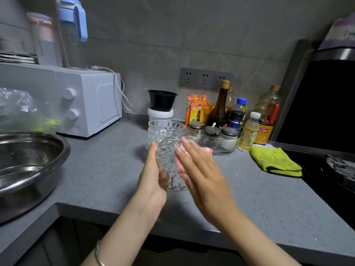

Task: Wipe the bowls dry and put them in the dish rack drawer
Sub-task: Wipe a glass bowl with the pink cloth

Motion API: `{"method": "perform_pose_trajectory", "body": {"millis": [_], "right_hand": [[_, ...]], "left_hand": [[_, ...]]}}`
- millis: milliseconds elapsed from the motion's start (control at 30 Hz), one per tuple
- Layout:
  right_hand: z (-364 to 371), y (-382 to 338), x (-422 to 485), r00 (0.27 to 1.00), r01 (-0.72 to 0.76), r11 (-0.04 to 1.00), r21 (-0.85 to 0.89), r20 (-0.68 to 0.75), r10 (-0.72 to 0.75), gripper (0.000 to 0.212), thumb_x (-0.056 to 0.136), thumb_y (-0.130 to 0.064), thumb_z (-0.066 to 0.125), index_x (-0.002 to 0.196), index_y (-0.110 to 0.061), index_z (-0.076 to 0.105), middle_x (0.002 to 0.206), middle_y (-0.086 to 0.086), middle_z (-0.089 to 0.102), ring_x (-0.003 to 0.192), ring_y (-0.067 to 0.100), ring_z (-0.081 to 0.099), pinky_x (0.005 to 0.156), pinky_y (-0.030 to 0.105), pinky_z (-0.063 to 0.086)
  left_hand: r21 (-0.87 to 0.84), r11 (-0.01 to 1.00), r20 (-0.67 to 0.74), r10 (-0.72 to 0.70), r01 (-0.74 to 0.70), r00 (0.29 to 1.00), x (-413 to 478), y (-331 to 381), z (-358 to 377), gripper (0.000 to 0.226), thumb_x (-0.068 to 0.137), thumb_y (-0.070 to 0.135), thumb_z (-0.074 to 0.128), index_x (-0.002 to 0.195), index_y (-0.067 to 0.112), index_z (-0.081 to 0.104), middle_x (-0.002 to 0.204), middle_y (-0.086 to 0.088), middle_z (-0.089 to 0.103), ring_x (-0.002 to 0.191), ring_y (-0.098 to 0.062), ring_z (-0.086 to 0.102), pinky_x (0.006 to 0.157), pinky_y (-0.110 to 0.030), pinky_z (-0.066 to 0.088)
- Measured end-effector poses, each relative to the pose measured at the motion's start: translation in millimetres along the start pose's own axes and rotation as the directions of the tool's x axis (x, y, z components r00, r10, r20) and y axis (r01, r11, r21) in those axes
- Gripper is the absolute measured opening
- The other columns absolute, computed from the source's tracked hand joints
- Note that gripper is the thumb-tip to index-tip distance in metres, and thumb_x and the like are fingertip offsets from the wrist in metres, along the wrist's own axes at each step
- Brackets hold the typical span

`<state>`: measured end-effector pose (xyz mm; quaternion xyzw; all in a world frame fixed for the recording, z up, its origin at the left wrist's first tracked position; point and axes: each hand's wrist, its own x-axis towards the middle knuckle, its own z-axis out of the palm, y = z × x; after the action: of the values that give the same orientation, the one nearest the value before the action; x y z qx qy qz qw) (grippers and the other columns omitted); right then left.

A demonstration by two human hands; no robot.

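Grips one clear cut-glass bowl [167, 143] with the left hand [153, 175], thumb up along the wall, fingers curled round and showing through the glass. Presses one pink-and-white cloth [180, 166] against the bowl's right side with the right hand [201, 169], fingers straight and flat. Holds the bowl tilted at frame centre, over one grey speckled surface [107, 169].

At left edge, one large stainless steel basin [63, 148]. Behind it, upper left, one white microwave oven [92, 104] with two knobs. Centre back, one black plastic bowl [162, 99] stacked on one white tub [160, 115]. Just right of the glass bowl, three metal-lidded spice jars [212, 131] in one clear dish. Behind those, five bottles [219, 106] and one orange packet [196, 108]. On the wall above, three grey sockets [205, 78] in a row. At right, one folded yellow-green cloth [274, 160] beside one black hob [326, 169].
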<state>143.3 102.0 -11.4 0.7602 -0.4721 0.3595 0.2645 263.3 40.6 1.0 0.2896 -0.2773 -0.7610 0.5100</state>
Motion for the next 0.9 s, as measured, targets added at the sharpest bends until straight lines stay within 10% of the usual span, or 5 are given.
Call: {"method": "perform_pose_trajectory", "body": {"millis": [133,333,533,733,900], "right_hand": [[7.4,-11.5,-8.5,0.988,0.152,0.988,-0.017,0.014,-0.151,0.043,0.098,-0.021,0.048,0.139,-0.009,0.044,0.149,0.009,0.037,0.141,0.02,0.03,0.117,0.038,0.021],[1.8,2.2,-0.8,1.0,-0.013,0.999,0.033,0.026,0.012,0.043,0.101,-0.029,0.038,0.141,-0.014,0.043,0.152,0.003,0.034,0.143,0.014,0.024,0.116,0.038,0.024],[10.9,-6.8,-6.6,0.963,0.269,0.963,0.005,-0.018,-0.269,0.034,0.094,-0.01,0.056,0.128,-0.015,0.059,0.143,0.004,0.046,0.137,0.018,0.038,0.114,0.038,0.028],[5.5,31.6,-11.8,0.97,-0.217,0.916,0.339,-0.035,0.242,0.034,0.097,-0.027,0.049,0.127,-0.016,0.061,0.137,-0.002,0.054,0.125,0.01,0.051,0.102,0.037,0.045],[12.8,63.6,-69.7,0.875,-0.444,0.883,0.152,0.284,0.391,0.031,0.095,-0.03,0.055,0.123,-0.021,0.064,0.137,-0.008,0.052,0.124,0.009,0.052,0.102,0.017,0.037]], "left_hand": [[-0.013,0.998,0.039,-0.064,0.065,0.997,-1.3,-2.4,-6.5,0.067,0.08,0.066,0.054,0.113,0.008,0.066,0.102,-0.013,0.073,0.088,-0.024,0.072,0.069,-0.033,0.054],[0.029,0.999,-0.023,0.02,-0.02,1.0,5.9,2.4,-7.4,0.054,0.084,0.061,0.053,0.106,0.014,0.069,0.092,-0.007,0.075,0.08,-0.022,0.072,0.07,-0.034,0.053],[0.06,0.995,0.113,-0.084,0.077,0.99,7.2,-6.6,-14.4,0.06,0.09,0.059,0.044,0.081,0.005,0.068,0.072,-0.011,0.072,0.061,-0.017,0.071,0.046,-0.022,0.053],[0.105,0.994,-0.049,-0.018,0.023,0.999,8.6,-4.6,-13.0,0.058,0.078,0.062,0.06,0.11,0.014,0.068,0.101,-0.011,0.073,0.09,-0.027,0.071,0.081,-0.043,0.056],[0.172,0.985,-0.117,0.049,-0.028,0.992,9.3,-11.5,-25.3,0.056,0.069,0.065,0.067,0.099,0.017,0.069,0.113,-0.011,0.067,0.109,-0.034,0.063,0.096,-0.051,0.049]]}}
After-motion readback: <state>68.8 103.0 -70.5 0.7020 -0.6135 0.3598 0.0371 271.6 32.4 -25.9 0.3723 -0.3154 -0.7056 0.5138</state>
